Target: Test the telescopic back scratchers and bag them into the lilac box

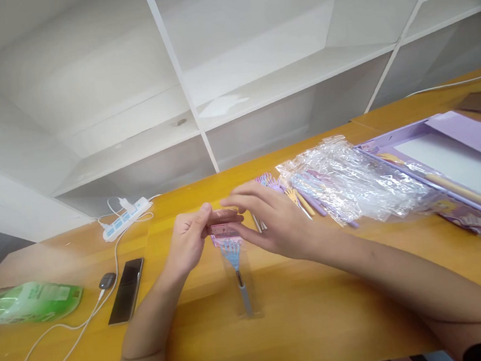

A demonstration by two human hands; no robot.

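Observation:
Upright between my hands hangs a clear plastic bag [255, 301] with a light-blue, hand-shaped back scratcher [231, 253] inside. The scratcher has a metal neck and a pale blue handle pointing down, with a pink printed header [224, 230] at the bag's top. My left hand [187, 234] is closed on that top end, its fingers reaching across it. My right hand [272, 217] curves in from the other side, thumb and fingers apart around the same end. Whether the right fingertips press the bag I cannot tell.
More back scratchers [295, 198] lie behind my right hand, beside a heap of clear bags [346, 176]. At right stands a purple display box [473, 209]. Leftward are a phone [126, 291], an earbud case [107, 281], a green pouch [35, 301] and a power strip [127, 218] with cables.

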